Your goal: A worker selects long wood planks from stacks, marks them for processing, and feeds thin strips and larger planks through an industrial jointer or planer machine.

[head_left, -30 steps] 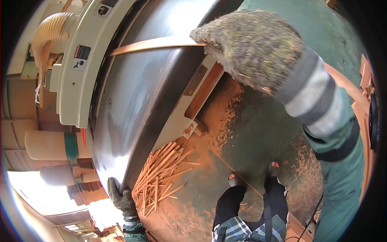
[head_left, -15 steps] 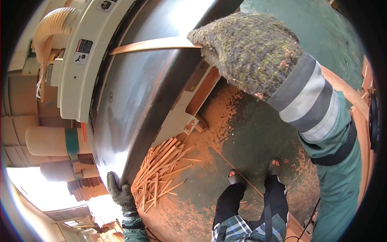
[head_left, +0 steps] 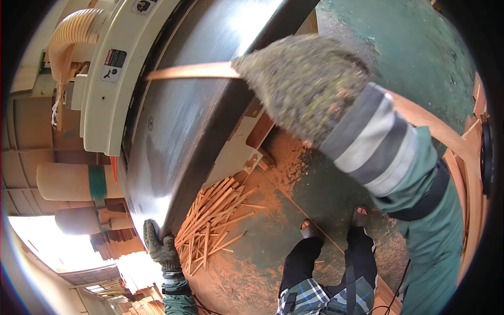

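My right hand (head_left: 304,84), in a thick, fuzzy grey-green work glove, pinches one end of a thin wooden strip (head_left: 194,71). The strip lies across the shiny metal machine table (head_left: 173,121), and its other end reaches the slot beside the pale machine housing (head_left: 113,79). Motion blurs the glove, and its fingertips are partly hidden. At the near end of the same table rests my left hand (head_left: 160,247), also gloved, fingers stretched along the metal edge and nothing visible in them.
A loose pile of thin wooden sticks (head_left: 215,220) lies on the floor beside the machine, with sawdust (head_left: 286,157) around it. Long boards (head_left: 472,157) stand at the right. A ribbed hose (head_left: 76,31) and tan dust bags (head_left: 63,181) are at the left. My feet are near the pile.
My right hand has moved left and toward me, bringing the wooden strip with it along the table. My left hand stays at the table's near end.
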### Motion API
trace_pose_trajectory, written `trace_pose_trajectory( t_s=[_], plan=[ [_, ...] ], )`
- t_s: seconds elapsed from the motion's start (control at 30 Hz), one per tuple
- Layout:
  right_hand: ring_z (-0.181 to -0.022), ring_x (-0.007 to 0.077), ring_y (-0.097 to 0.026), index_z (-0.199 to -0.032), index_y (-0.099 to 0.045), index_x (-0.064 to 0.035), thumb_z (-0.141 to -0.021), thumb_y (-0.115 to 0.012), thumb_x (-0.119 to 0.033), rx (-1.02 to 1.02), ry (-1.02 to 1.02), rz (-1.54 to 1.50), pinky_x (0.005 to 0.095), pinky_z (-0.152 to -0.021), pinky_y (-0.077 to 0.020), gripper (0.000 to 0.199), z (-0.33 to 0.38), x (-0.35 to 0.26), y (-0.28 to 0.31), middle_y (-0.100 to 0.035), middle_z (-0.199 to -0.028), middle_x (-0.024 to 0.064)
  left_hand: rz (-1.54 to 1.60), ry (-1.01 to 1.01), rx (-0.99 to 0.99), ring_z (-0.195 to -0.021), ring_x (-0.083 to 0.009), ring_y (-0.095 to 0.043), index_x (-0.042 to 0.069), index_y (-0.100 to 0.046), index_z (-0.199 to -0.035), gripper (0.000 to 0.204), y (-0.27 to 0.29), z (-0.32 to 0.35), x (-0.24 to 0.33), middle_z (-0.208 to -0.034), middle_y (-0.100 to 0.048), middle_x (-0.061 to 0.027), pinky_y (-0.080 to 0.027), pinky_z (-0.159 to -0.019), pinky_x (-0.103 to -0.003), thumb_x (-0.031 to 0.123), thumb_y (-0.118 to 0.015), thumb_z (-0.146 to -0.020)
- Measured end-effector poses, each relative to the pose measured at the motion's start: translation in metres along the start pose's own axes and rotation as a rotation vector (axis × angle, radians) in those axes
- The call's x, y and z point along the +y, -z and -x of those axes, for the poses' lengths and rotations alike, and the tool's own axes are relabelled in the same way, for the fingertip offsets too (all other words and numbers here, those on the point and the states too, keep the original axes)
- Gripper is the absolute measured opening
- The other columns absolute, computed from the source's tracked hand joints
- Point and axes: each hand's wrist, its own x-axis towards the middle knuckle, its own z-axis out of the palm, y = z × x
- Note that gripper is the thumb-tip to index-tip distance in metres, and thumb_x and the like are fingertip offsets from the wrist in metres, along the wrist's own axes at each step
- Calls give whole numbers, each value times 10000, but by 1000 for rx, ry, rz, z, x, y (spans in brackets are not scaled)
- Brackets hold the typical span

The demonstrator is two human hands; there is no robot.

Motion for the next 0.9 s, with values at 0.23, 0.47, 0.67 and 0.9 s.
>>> trace_pose_trajectory(
  t_s=[0.23, 0.47, 0.67, 0.9],
  plan=[
    [-766, 277, -663, -1112, -655, -120, -927, -533, -203, 187, -25, 51, 422, -704, -540, 237, -2, 9, 0, -673, -833, 108, 53, 20, -1, -1290, -360, -436, -75, -456, -1345, 717, -8, -3, 7, -1379, -461, -227, -335, -1094, -434, 427, -633, -864],
    [-788, 269, -662, -1108, -656, -119, -919, -553, -200, 123, 81, -323, 420, -712, -540, 229, -6, 40, -33, -674, -860, 106, 41, 23, -32, -1303, -344, -431, -53, -451, -1359, 652, -15, -4, 16, -1387, -464, -213, -327, -1105, -418, 98, -585, -740],
    [-803, 263, -661, -1104, -658, -119, -913, -568, -198, 97, 173, -617, 419, -718, -539, 225, -14, 45, -49, -674, -880, 104, 34, 52, -33, -1302, -345, -433, -45, -448, -1365, 670, -17, -2, 11, -1384, -470, -211, -323, -1106, -421, 135, -593, -736],
    [-833, 244, -644, -1123, -658, -108, -886, -622, -195, 48, -71, 155, 413, -720, -534, 255, -5, 19, -9, -665, -924, 96, 17, 20, -38, -1309, -356, -419, -60, -434, -1370, 657, -8, -2, 13, -1393, -451, -225, -319, -1106, -425, 232, -610, -809]
  ],
)
